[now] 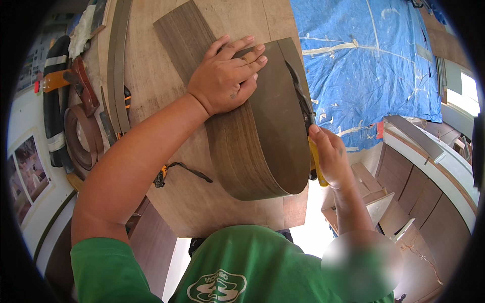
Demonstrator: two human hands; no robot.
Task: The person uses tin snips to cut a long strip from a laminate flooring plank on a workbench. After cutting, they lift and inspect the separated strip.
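Observation:
A long strip of brown wood-grain veneer (pixel 235 151) lies curled over on itself, its plain grey-brown back (pixel 278 116) facing up where it folds. My left hand (pixel 227 76) presses down on it near the overlap, fingers spread and lying flat. At the strip's right edge my right hand (pixel 331 154) is closed round a tool with a yellow handle (pixel 317 164), which looks like snips. Its dark front part lies along the veneer's edge, where a narrow dark gap (pixel 295 78) shows. My fingers partly hide the tool.
A plywood board (pixel 187 207) lies under the veneer. On it are an orange-and-black tool with a dark strap (pixel 160 177) and long brown strips (pixel 118 65). Rolled edging (pixel 81 136) is at the left. A blue tarp (pixel 364 65) and wood panels (pixel 419 187) are at the right.

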